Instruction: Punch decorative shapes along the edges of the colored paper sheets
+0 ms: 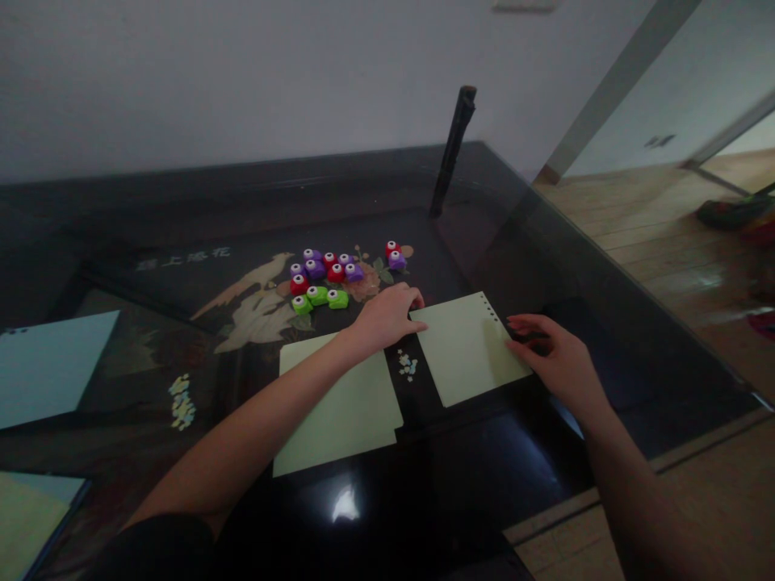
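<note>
A pale green sheet of paper (466,347) with punched holes along its upper right edge lies between my two hands. My left hand (391,315) has thumb and fingers around its upper left corner. At the right edge, my right hand (557,359) holds the sheet with the thumb over it, the other fingers curled. Beneath my left forearm lie more pale green sheets (339,420). Small star-shaped paper cutouts (407,365) form a little pile between the sheets. Beyond my left hand stand several craft punches (335,273) in red, purple and green with white tops.
A dark glossy table (375,194) with a bird and flower picture carries everything. Another pile of paper cutouts (182,402) and a light blue sheet (54,367) lie left. A black upright post (453,153) rises near the back; a wall (242,81) stands behind.
</note>
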Tool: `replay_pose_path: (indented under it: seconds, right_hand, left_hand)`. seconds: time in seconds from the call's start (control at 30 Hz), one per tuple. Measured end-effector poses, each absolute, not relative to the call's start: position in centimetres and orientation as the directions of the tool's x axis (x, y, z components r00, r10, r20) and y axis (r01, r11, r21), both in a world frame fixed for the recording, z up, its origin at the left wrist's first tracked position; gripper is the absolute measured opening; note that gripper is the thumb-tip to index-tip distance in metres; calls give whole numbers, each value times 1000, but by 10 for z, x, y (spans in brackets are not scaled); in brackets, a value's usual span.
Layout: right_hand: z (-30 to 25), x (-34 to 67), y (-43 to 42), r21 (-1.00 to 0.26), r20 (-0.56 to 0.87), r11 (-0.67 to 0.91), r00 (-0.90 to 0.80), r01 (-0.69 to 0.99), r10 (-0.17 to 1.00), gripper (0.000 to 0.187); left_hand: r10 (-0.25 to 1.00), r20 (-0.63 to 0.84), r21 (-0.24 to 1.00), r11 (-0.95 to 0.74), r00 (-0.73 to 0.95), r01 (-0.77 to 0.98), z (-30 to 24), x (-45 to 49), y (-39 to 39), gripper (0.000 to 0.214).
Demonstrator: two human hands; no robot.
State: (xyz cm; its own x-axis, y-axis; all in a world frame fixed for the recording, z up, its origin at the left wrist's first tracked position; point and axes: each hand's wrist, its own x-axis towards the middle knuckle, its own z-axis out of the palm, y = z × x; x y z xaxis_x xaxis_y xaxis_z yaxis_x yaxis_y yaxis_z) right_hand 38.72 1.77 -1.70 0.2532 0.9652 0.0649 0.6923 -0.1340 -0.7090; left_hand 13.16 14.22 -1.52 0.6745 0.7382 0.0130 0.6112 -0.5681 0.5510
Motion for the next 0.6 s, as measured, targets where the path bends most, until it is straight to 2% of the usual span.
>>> replay_pose_path:
  seconds: [0.6]
  right_hand:
    - [-20,390,17,-658,100,-71,181,749,978,30]
  left_hand:
    - [717,14,567,-580,697,585,-15,131,143,22]
